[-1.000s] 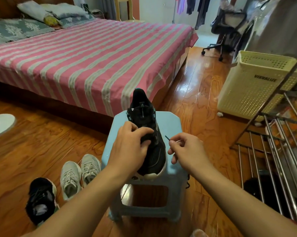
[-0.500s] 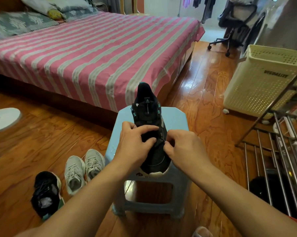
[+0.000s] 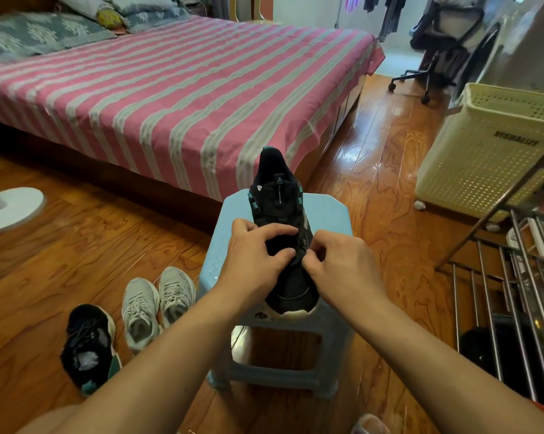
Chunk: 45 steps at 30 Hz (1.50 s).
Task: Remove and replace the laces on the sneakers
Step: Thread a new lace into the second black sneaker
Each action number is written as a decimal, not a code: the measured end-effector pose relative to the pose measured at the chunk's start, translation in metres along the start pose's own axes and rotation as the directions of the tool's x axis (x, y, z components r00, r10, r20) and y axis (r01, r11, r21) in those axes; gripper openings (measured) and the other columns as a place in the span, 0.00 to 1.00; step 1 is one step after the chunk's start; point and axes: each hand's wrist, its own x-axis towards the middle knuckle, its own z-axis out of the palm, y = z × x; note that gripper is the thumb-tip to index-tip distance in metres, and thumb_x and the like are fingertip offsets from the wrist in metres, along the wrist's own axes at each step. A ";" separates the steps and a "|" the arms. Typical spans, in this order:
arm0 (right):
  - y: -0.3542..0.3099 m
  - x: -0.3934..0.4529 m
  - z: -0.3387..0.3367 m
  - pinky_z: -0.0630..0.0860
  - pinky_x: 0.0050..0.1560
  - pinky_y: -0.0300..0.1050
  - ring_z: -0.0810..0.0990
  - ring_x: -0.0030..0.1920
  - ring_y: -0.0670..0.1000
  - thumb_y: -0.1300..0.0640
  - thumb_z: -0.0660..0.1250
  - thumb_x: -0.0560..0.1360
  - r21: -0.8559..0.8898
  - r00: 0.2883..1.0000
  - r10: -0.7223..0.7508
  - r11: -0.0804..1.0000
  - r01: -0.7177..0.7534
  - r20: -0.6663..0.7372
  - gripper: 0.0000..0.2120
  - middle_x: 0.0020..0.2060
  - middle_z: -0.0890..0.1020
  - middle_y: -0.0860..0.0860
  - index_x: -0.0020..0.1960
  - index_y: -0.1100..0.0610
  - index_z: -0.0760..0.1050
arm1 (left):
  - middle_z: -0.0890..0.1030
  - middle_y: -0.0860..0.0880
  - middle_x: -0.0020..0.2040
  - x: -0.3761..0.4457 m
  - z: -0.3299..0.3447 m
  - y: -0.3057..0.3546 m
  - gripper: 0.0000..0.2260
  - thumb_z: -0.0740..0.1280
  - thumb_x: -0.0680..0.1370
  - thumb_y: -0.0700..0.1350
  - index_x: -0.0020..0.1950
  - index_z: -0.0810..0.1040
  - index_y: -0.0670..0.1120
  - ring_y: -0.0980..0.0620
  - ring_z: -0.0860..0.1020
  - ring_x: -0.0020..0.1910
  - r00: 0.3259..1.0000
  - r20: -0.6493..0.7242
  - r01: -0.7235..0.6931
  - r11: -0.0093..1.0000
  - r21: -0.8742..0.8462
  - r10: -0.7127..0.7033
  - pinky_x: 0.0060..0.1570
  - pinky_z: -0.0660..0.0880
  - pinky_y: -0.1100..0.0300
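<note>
Black sneaker (image 3: 280,214): stands on the light blue stool (image 3: 327,214) in front of you, toe toward you, heel and tongue pointing to 12 o'clock; white sole edge shows at the near end.
Your left hand (image 3: 255,261): lies over the sneaker's 9 o'clock side, fingers curled across the lace area, thumb and forefinger bent onto the upper, gripping the shoe.
Your right hand (image 3: 342,270): sits at the sneaker's 3 o'clock side, fingertips drawn together in a pinch at the eyelet row, just beside your left thumb; the thing pinched is too small to make out, likely a lace end.
Lace: you cannot tell its course from this view; it is hidden under your fingers.
Stool: plastic, one step ahead of you, on the wooden floor (image 3: 76,261).
Grey sneakers (image 3: 158,302): a pair, side by side, touching, at 9 o'clock of the stool, white laces in place.
Second black sneaker (image 3: 89,346): on the floor at 8 o'clock of the stool, near the grey pair, opening up.
Bed (image 3: 170,89): pink and grey striped cover, at 11 o'clock beyond the stool.
Laundry basket (image 3: 490,145): cream, perforated, at 2 o'clock.
Metal rack (image 3: 515,292): at 3 o'clock, well apart from the stool.
</note>
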 end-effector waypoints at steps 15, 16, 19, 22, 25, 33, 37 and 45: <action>-0.013 0.005 0.006 0.62 0.31 0.39 0.73 0.40 0.51 0.49 0.64 0.81 0.021 0.994 0.103 0.994 -0.103 -0.018 0.08 0.40 0.75 0.47 0.53 0.52 0.78 | 0.65 0.52 0.54 0.000 -0.004 0.009 0.22 0.71 0.78 0.50 0.71 0.74 0.65 0.49 0.69 0.58 0.991 0.055 -0.130 0.943 0.306 0.119 0.64 0.73 0.49; -0.012 0.008 0.006 0.64 0.33 0.40 0.75 0.41 0.51 0.49 0.65 0.81 0.051 0.995 0.097 0.994 -0.097 -0.002 0.07 0.41 0.76 0.47 0.52 0.52 0.78 | 0.65 0.52 0.54 0.004 -0.007 0.014 0.21 0.70 0.79 0.52 0.71 0.73 0.66 0.49 0.67 0.58 0.983 0.074 -0.185 0.887 0.424 0.170 0.62 0.72 0.49; -0.005 0.013 0.007 0.65 0.34 0.39 0.76 0.44 0.51 0.50 0.69 0.79 0.159 0.989 0.123 0.978 -0.135 0.083 0.05 0.41 0.78 0.47 0.49 0.50 0.77 | 0.69 0.52 0.51 0.029 -0.022 0.035 0.12 0.68 0.80 0.52 0.63 0.81 0.64 0.47 0.69 0.55 0.914 0.251 -0.404 0.667 0.626 0.318 0.53 0.71 0.50; 0.002 0.016 0.006 0.69 0.36 0.39 0.77 0.44 0.50 0.50 0.71 0.77 0.264 0.977 0.133 0.949 -0.175 0.168 0.06 0.41 0.79 0.46 0.46 0.49 0.75 | 0.72 0.54 0.45 0.048 -0.032 0.058 0.08 0.72 0.76 0.45 0.51 0.85 0.57 0.47 0.76 0.51 0.727 0.555 -0.686 0.454 0.569 0.403 0.46 0.74 0.51; 0.001 0.014 0.004 0.72 0.42 0.42 0.78 0.49 0.50 0.50 0.70 0.78 0.282 0.975 0.100 0.947 -0.154 0.197 0.08 0.49 0.82 0.47 0.56 0.50 0.77 | 0.75 0.54 0.49 0.055 -0.035 0.066 0.10 0.72 0.75 0.43 0.55 0.82 0.53 0.49 0.78 0.52 0.578 0.723 -0.816 0.257 0.518 0.378 0.46 0.77 0.50; -0.001 0.010 0.001 0.66 0.35 0.37 0.76 0.40 0.45 0.50 0.71 0.77 0.289 0.970 0.109 0.942 -0.171 0.218 0.07 0.38 0.77 0.45 0.47 0.50 0.74 | 0.77 0.48 0.49 0.089 -0.092 0.115 0.05 0.66 0.81 0.37 0.56 0.77 0.43 0.46 0.79 0.45 0.890 -0.338 -0.094 0.847 0.523 0.307 0.37 0.72 0.58; -0.004 0.012 -0.010 0.78 0.43 0.46 0.80 0.44 0.52 0.52 0.73 0.75 0.235 0.944 0.127 0.951 -0.203 0.303 0.09 0.39 0.80 0.47 0.52 0.51 0.76 | 0.79 0.46 0.59 0.067 -0.099 0.106 0.20 0.65 0.83 0.40 0.75 0.69 0.46 0.49 0.82 0.49 0.998 -0.062 0.006 0.981 0.196 0.006 0.42 0.78 0.60; -0.006 -0.024 -0.082 0.85 0.45 0.53 0.84 0.45 0.56 0.65 0.64 0.79 0.685 0.686 -0.027 -0.029 -0.728 0.727 0.15 0.51 0.82 0.61 0.65 0.60 0.76 | 0.85 0.48 0.56 -0.096 0.006 0.060 0.16 0.70 0.75 0.37 0.62 0.78 0.48 0.51 0.83 0.57 0.820 0.524 0.493 0.749 -0.442 -0.231 0.61 0.79 0.49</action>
